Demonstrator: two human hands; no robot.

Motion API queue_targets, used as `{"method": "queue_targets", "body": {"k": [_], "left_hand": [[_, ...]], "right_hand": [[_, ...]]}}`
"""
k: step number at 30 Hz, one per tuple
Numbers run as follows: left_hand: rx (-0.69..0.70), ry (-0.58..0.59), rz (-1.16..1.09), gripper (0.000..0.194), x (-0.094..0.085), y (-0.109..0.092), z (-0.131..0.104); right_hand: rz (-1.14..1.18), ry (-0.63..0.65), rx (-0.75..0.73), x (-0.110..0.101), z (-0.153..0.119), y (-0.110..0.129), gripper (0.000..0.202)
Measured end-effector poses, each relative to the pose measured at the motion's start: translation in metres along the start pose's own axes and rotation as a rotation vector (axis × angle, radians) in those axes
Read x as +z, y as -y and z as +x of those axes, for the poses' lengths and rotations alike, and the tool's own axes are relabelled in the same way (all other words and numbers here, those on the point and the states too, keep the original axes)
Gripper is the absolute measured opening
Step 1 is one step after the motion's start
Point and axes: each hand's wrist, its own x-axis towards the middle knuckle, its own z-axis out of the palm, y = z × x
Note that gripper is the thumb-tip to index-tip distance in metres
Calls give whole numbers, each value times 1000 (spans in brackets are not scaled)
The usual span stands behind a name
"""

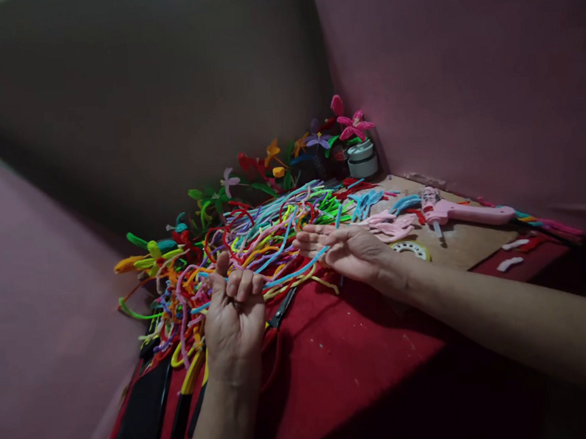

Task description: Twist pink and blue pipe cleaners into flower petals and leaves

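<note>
Stretching a blue fuzzy stem (296,274) between the left hand (235,314) and right hand (351,250), just before the heap of colored stems (274,233). Curling the left fingers together, clamped on it; extending the right fingers nearly together, leaving the thumb's grip unclear. Lying right: a pink glue gun (474,211).

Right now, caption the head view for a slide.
A blue fuzzy stem runs between the left hand and right hand, near a multicoloured pile.
</note>
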Motion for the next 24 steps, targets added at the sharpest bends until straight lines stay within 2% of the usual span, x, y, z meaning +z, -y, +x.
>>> {"method": "queue_targets", "body": {"k": [4,8,10,12,15,18,21,24], "left_hand": [[16,-20,66,25,0,-1,0],[19,25,188,16,6,8,-7],[-36,70,307,19,11,15,-13],[-139,100,441,31,16,23,-20],[-240,112,629,45,21,32,-26],[-214,147,751,34,21,35,-28],[-152,110,738,24,19,33,-25],[-112,47,588,23,17,27,-20]], "right_hand": [[-90,-24,19,1,0,-10,17],[-270,-7,26,2,-2,-16,29],[-456,4,5,4,-6,-21,29],[-627,0,-2,6,-10,-28,26],[-787,-11,15,6,-13,-37,22],[-884,46,42,3,-12,-43,18],[-866,115,56,2,-10,-43,14],[-853,155,5,2,-10,-38,13]]}}
